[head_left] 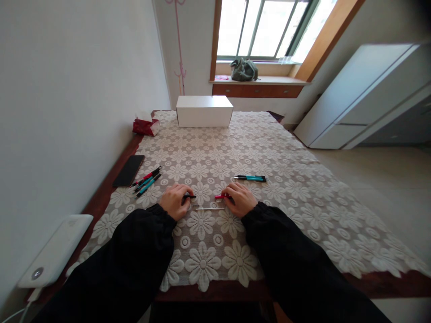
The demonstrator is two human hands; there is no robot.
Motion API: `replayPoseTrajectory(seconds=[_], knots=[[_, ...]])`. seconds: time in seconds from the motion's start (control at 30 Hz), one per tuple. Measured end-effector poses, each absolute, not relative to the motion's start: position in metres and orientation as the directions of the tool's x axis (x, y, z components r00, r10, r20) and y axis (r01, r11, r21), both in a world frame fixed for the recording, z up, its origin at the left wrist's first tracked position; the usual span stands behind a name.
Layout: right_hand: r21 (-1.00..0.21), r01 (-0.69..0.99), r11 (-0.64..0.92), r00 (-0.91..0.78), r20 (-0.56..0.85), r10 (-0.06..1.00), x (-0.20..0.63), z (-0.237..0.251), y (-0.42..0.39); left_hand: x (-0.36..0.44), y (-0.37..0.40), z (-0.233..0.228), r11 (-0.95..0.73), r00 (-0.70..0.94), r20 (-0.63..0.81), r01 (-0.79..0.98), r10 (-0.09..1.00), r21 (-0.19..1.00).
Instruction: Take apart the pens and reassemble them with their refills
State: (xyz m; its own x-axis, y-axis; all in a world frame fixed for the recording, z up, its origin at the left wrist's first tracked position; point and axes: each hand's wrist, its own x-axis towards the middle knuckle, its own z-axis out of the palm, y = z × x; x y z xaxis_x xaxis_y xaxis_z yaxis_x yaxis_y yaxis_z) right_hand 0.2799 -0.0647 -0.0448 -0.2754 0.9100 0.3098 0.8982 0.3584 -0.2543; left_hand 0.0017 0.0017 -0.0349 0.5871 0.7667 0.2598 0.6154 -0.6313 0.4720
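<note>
Midway through one pen, judging by the parts: thin refill (pixel 208 208) lying nearest between the hands, left hand (pixel 175 200) pinching a black piece (pixel 189 197), right hand (pixel 239 198) pinching a red piece (pixel 222 196), whole pens farther off, two right (pixel 249 178), several left (pixel 147 180).

Bright window (pixel 269 27) glare, wide-angle bending at edges.

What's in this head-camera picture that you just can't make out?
- Left hand: its fingers hide most of the black pen part.
- Right hand: it hides the far end of the red pen part.
- Thin refill: too small for detail.
- Grey bag on the sill: contents hidden.
</note>
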Motion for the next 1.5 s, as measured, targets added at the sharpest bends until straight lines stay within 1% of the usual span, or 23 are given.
replayPoseTrajectory(seconds=[0.3, 0.47, 0.6, 0.73, 0.87, 1.0, 1.13, 1.3, 1.5], knots=[[-0.236, 0.909, 0.344, -0.272, 0.288, 0.918, 0.283, -0.044, -0.065, 0.001, 0.001, -0.035, -0.652, 0.602, 0.271, 0.611, 0.751, 0.449], [-0.223, 0.907, 0.358, -0.277, 0.327, 0.904, 0.283, -0.046, -0.064, 0.0, 0.002, -0.036, -0.653, 0.59, 0.296, 0.598, 0.751, 0.465], [-0.249, 0.867, 0.431, -0.301, 0.427, 0.852, 0.282, -0.042, -0.065, 0.0, 0.002, -0.036, -0.678, 0.58, 0.36, 0.554, 0.731, 0.483], [-0.256, 0.791, 0.556, -0.391, 0.489, 0.78, 0.278, -0.034, -0.068, 0.0, 0.001, -0.036, -0.696, 0.582, 0.393, 0.517, 0.712, 0.498], [-0.247, 0.728, 0.639, -0.503, 0.441, 0.743, 0.276, -0.03, -0.07, 0.001, 0.0, -0.034, -0.74, 0.619, 0.417, 0.477, 0.666, 0.474], [-0.221, 0.71, 0.669, -0.56, 0.4, 0.726, 0.277, -0.033, -0.07, 0.0, -0.002, -0.033, -0.77, 0.66, 0.407, 0.47, 0.631, 0.432], [-0.21, 0.714, 0.668, -0.568, 0.385, 0.727, 0.277, -0.039, -0.068, 0.0, -0.002, -0.034, -0.771, 0.681, 0.375, 0.487, 0.629, 0.409], [-0.206, 0.741, 0.639, -0.551, 0.358, 0.754, 0.273, -0.044, -0.068, 0.0, 0.0, -0.037, -0.786, 0.718, 0.341, 0.477, 0.606, 0.393], [-0.215, 0.754, 0.621, -0.534, 0.349, 0.77, 0.273, -0.039, -0.07, 0.001, -0.001, -0.035, -0.782, 0.702, 0.363, 0.471, 0.612, 0.408]])
